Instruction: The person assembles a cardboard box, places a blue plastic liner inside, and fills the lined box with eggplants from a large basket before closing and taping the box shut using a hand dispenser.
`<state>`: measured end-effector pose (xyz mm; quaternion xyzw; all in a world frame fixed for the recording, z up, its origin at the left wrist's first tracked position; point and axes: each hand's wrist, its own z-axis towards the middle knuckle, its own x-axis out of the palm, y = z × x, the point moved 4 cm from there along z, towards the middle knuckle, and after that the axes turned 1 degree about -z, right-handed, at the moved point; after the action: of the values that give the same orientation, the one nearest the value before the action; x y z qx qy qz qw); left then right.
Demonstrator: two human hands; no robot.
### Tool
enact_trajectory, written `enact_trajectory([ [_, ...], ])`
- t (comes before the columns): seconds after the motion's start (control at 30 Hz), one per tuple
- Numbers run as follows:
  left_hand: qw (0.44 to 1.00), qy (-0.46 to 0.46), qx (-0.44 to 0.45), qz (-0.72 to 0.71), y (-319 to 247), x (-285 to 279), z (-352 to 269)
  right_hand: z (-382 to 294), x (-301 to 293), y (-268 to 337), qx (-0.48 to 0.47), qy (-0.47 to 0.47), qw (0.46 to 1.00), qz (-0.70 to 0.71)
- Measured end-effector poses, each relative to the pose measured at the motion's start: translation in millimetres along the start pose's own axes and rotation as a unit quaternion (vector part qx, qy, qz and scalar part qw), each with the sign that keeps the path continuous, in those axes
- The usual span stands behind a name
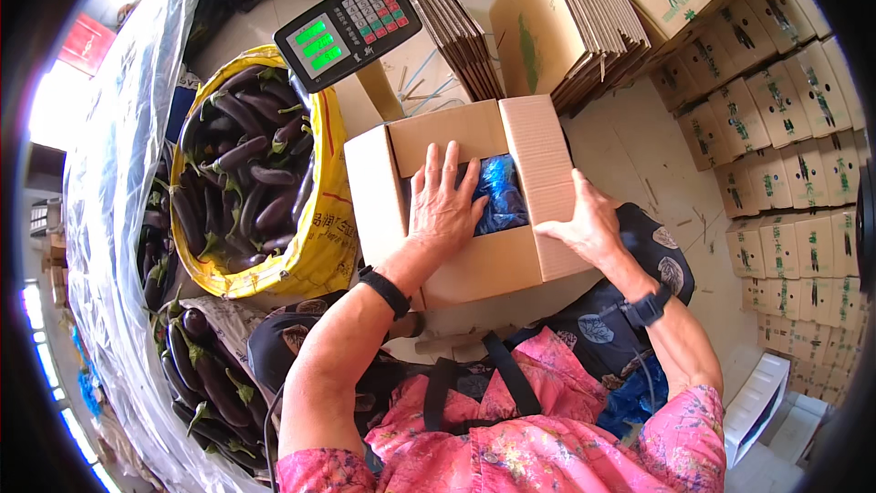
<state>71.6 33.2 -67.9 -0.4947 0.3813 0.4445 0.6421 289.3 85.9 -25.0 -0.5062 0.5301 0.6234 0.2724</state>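
Observation:
A cardboard box [479, 263] stands before me with its top partly open. Between its flaps shows crumpled blue plastic film [501, 195], with something dark beside it that I cannot make out. Palm down, my left hand [443, 198] lies across the opening, fingers spread, tips over the far flap [445, 133]. My right hand [587, 222] grips the box at its right side. Its thumb is on top of the right flap [537, 171] and the fingers lie along the outer edge. The left flap [375, 212] is untouched.
A digital scale display [348, 31] stands on a post behind the box. On the left, a yellow sack [328, 192] holds eggplants [239, 150]; more eggplants [212, 376] lie nearer. Flattened cartons [568, 20] stand at the back. Stacked boxes [794, 178] line the right.

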Motion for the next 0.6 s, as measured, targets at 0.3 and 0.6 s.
enact_trajectory([
  [0.3,0.999,-0.007,0.009,-0.036,6.4,2.2,-1.8,-49.0,43.5,83.5,-0.296,0.078,0.952,0.006],
  [0.6,0.998,-0.020,-0.055,-0.013,105.0,-88.7,16.9,-27.5,37.4,81.6,-0.436,0.149,0.883,-0.087],
])
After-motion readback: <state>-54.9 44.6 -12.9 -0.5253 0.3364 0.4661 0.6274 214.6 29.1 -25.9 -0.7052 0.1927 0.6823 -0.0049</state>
